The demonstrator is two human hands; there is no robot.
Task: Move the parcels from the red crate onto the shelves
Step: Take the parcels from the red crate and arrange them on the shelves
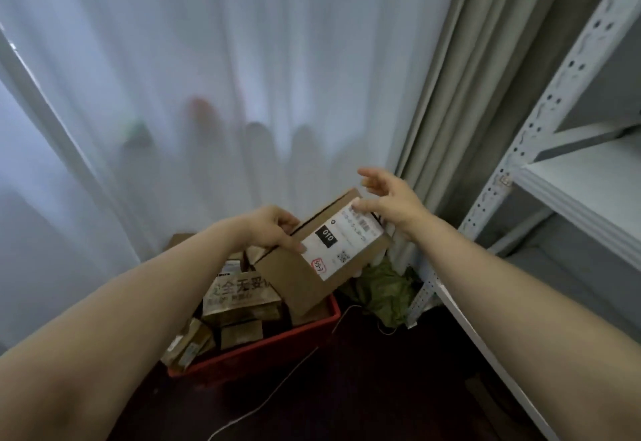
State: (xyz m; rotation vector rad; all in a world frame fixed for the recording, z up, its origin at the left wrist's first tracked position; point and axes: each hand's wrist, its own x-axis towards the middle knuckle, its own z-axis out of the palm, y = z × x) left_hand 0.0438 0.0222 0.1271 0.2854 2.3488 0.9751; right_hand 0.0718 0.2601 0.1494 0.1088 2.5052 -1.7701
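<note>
Labelled parcel [289, 279] held above the red crate [277, 345], beside the shelves [586, 194].
Nearest is the dark floor [364, 399], crossed by a thin white cable [274, 399]. The crate on it holds other parcels [239, 298]. Over its right rim the left hand [274, 229] grips the parcel's left edge. The right hand [392, 201] has its fingers spread and its thumb on the far corner. The open-fronted shelves stand to the right, with a sheer curtain [242, 76] behind.

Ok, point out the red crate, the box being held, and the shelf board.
red crate [270, 345]: head view, front wall.
held box [341, 249]: head view, white label.
shelf board [603, 170]: head view, bare top surface.
</note>
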